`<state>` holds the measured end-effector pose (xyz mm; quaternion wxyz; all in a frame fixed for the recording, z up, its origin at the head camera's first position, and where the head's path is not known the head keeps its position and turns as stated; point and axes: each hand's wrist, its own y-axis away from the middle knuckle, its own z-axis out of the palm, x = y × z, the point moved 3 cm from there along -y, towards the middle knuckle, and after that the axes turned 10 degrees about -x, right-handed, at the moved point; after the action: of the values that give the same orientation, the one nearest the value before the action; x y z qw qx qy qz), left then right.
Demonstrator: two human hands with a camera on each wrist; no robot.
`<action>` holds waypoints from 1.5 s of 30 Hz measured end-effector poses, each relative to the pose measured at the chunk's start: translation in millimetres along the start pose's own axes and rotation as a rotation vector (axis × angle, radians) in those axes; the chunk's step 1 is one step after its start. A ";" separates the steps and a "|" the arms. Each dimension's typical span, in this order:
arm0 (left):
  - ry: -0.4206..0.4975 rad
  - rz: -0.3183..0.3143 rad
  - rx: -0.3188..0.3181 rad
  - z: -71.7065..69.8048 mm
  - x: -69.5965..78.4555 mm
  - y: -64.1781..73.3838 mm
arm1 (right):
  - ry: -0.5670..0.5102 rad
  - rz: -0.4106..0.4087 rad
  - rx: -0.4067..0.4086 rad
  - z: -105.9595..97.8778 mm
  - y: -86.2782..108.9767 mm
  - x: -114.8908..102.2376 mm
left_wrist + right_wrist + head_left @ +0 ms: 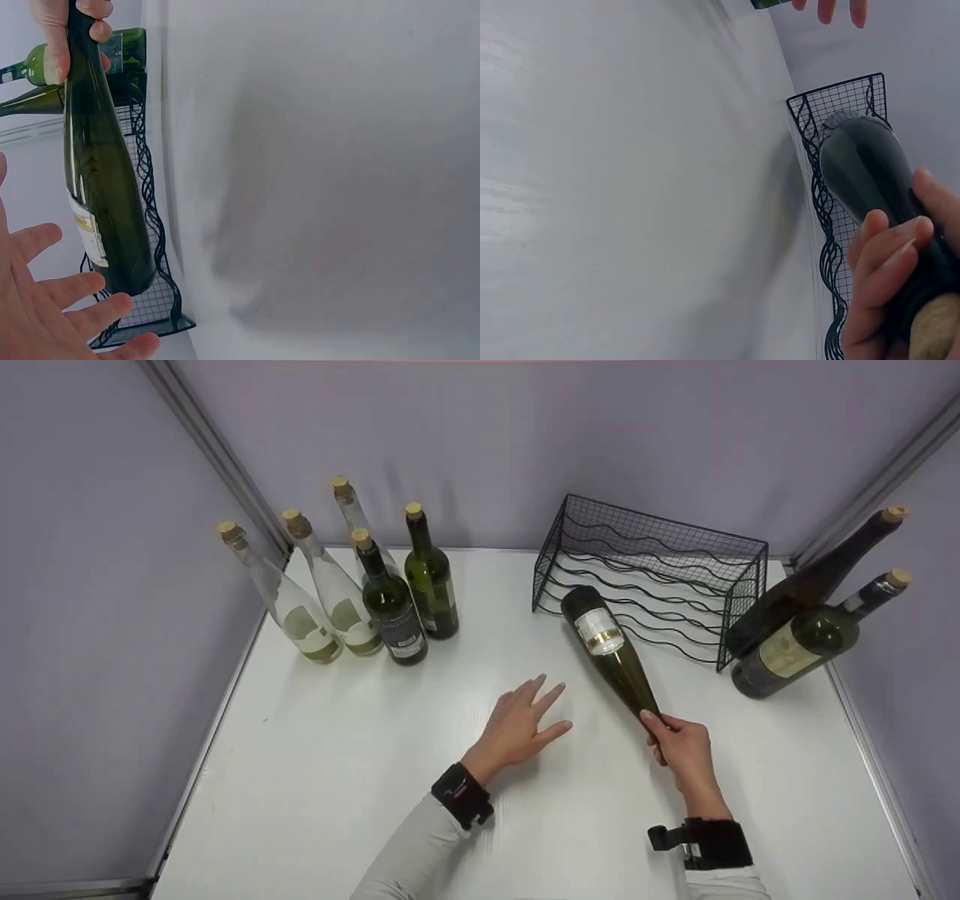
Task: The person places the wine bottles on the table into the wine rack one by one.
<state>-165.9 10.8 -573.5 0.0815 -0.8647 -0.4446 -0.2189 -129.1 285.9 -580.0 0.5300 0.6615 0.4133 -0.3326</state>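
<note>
My right hand grips a dark green wine bottle by its neck, the base tilted away toward the rack. The bottle carries a white and gold label, and its cork shows below my fingers in the right wrist view. Just beyond the base stands a black wire wine rack with wavy bars; whether bottle and rack touch I cannot tell. My left hand hovers over the table to the left of the bottle, fingers spread and holding nothing. The left wrist view shows that left hand near the bottle's base.
At the back left several corked bottles stand together, including a clear bottle and a green bottle. Right of the rack are a dark brown bottle and a green bottle with a cream label. Walls border the white table.
</note>
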 end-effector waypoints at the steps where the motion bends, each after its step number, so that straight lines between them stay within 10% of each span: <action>1: -0.004 0.000 -0.001 0.6 0.5 0.0 | -0.004 -0.002 0.009 -0.3 0.2 -0.2; 45: -0.023 0.017 -0.051 9.8 12.8 -6.2 | 0.000 0.040 0.386 -56.6 15.8 19.2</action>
<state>-161.4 27.1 -576.8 0.0563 -0.8728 -0.4323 -0.2196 -106.4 343.3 -577.9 0.4000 0.7590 0.3285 -0.3950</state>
